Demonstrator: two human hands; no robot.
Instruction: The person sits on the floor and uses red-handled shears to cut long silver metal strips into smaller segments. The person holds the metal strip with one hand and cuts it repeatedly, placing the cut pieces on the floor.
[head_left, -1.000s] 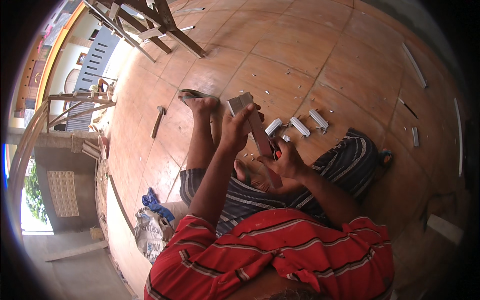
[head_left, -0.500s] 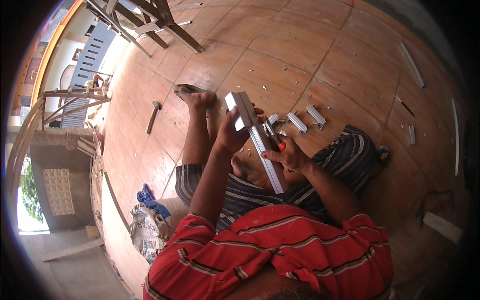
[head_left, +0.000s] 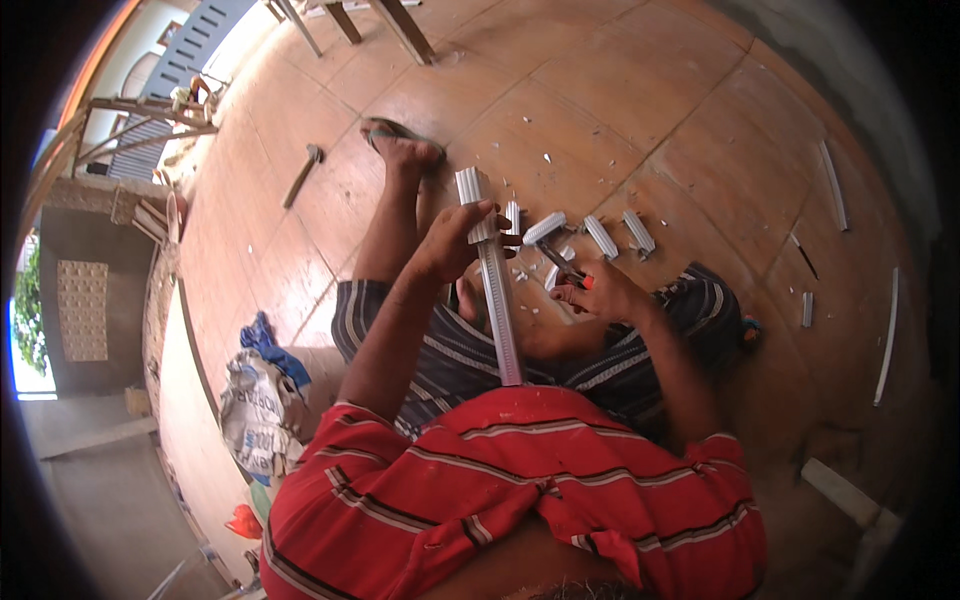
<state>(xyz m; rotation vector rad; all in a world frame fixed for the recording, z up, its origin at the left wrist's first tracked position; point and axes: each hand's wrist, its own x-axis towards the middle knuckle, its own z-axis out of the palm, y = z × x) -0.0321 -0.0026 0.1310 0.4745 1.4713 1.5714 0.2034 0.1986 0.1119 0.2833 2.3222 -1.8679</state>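
Note:
My left hand [head_left: 447, 240] is closed around a long white ribbed profile [head_left: 500, 310]. It stands lengthwise in front of me, its far end past my fist and its near end close to my shirt. In my right hand [head_left: 612, 292] are snips with a red grip [head_left: 586, 283], mostly covered by my fingers. Their dark jaws [head_left: 562, 262] point up and left, apart from the profile. A white ribbed offcut [head_left: 545, 228] lies by the jaw tips; whether they touch it I cannot tell. Two similar short offcuts, one [head_left: 600, 237] and another [head_left: 639, 232], lie farther right.
A hammer [head_left: 303, 176] lies on the tiled floor ahead left. Thin white strips, one [head_left: 833, 187] and another [head_left: 887, 335], lie right with a dark rod [head_left: 804, 256]. A printed sack [head_left: 262, 405] sits at my left, and wooden legs [head_left: 403, 30] stand ahead.
The profile has turned more upright, its ribbed side now showing. My right hand has moved right and down, carrying the snips away from it. The view has shifted slightly.

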